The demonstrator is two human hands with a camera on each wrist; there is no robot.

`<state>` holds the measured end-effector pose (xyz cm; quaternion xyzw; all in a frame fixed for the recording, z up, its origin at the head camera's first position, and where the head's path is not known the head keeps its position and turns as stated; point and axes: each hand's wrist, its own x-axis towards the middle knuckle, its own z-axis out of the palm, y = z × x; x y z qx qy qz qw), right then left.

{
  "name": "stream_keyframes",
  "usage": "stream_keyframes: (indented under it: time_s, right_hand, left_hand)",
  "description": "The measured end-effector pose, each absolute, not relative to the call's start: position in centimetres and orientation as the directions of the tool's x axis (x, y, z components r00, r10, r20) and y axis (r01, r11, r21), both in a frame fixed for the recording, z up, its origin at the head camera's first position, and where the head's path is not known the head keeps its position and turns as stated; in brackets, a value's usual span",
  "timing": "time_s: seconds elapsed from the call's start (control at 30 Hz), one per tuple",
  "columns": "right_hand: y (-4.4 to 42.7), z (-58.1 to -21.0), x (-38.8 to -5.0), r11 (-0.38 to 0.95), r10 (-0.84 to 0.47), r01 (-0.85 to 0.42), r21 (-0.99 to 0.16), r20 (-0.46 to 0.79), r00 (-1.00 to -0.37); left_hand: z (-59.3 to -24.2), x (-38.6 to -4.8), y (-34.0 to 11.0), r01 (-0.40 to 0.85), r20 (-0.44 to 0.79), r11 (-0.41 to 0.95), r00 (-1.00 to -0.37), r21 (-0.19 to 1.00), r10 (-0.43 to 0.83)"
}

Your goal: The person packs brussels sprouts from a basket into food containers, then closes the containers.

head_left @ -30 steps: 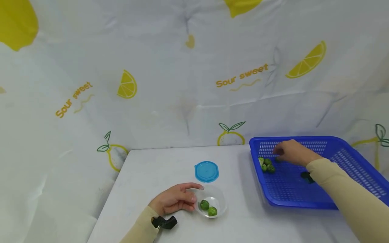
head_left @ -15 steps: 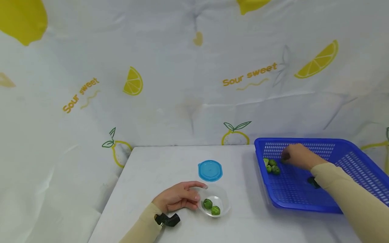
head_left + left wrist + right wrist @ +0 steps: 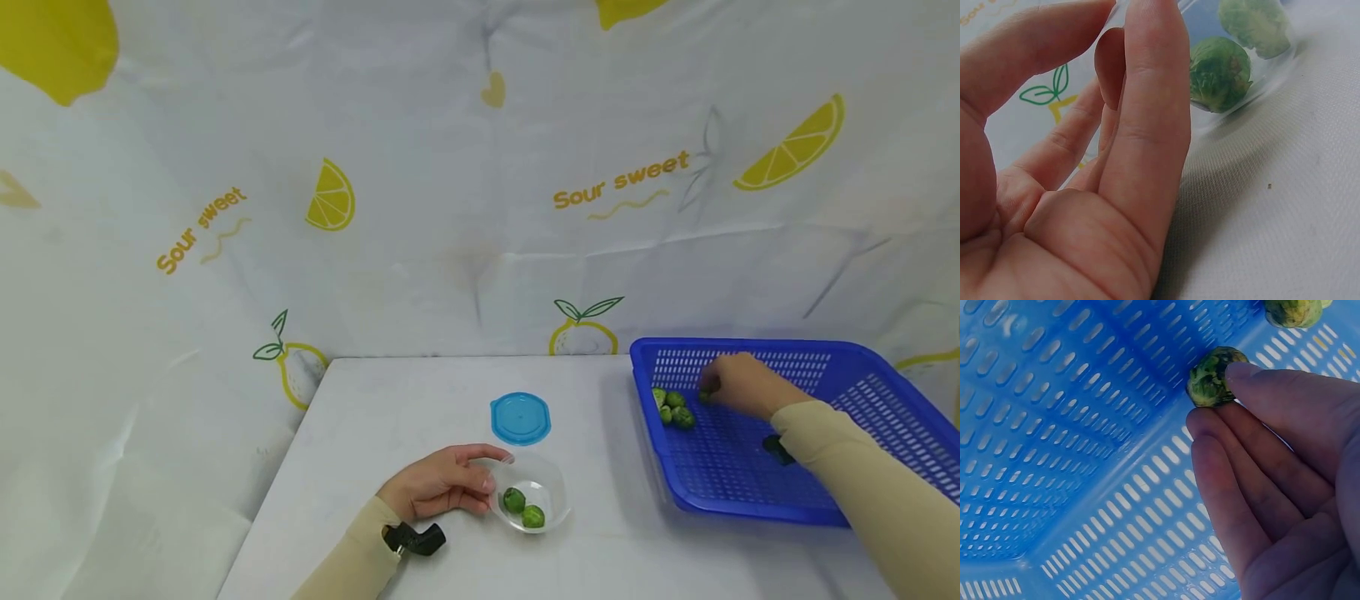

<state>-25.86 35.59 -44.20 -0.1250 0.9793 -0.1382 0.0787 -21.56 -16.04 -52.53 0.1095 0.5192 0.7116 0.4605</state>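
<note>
My left hand (image 3: 442, 482) grips the near-left side of a clear round plastic bowl (image 3: 556, 486), its thumb and forefinger spread along the rim. Two green Brussels sprouts (image 3: 513, 500) lie inside that bowl; the left wrist view shows them through its clear wall (image 3: 1219, 75). Over at the right, my right hand (image 3: 746, 386) reaches into a blue perforated plastic basket (image 3: 738, 483). Between thumb and fingertips it pinches a Brussels sprout (image 3: 1207, 378), close to the basket's wall. Several more sprouts (image 3: 675, 408) sit together in the basket's left corner.
A blue lid (image 3: 521, 418) lies flat on the white table (image 3: 405, 408) just behind the bowl. The basket's raised rim stands between my right hand and the bowl. Behind the table hangs a white sheet (image 3: 420, 250) printed with lemons.
The view has shifted slightly, so everything sits a little further right. My right hand has closed its fingertips on a sprout in the basket; my left hand keeps its hold on the bowl.
</note>
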Motion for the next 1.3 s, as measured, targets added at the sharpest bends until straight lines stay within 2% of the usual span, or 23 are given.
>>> stream_keyframes:
  time_s: [0.33, 0.67, 0.87, 1.07, 1.3]
  right_hand:
    - [35.6, -44.8, -26.8, 0.935, -0.277, -0.242, -0.260, -0.109, -0.955]
    - [35.4, -43.8, -25.6, 0.938, -0.259, -0.220, -0.269, -0.119, -0.958]
    - [34.2, -41.6, -23.2, 0.915, -0.244, -0.206, -0.347, -0.071, -0.967]
    - [32.6, -39.5, -20.2, 0.907, -0.225, -0.211, -0.365, 0.006, -0.974]
    - [30.1, -38.5, -17.5, 0.883, -0.195, -0.202, -0.424, 0.059, -0.979]
  left_hand:
    - [-52.6, -21.6, -16.1, -0.536, -0.332, -0.029, -0.563, 0.843, 0.757]
    - [-52.5, -21.5, -15.9, -0.535, -0.328, -0.029, -0.560, 0.845, 0.761]
    - [-52.5, -21.6, -16.1, -0.523, -0.322, -0.030, -0.569, 0.852, 0.756]
    - [-52.5, -21.7, -15.9, -0.511, -0.296, -0.044, -0.563, 0.859, 0.771]
    - [-52.5, -21.4, -16.1, -0.512, -0.303, -0.040, -0.569, 0.858, 0.765]
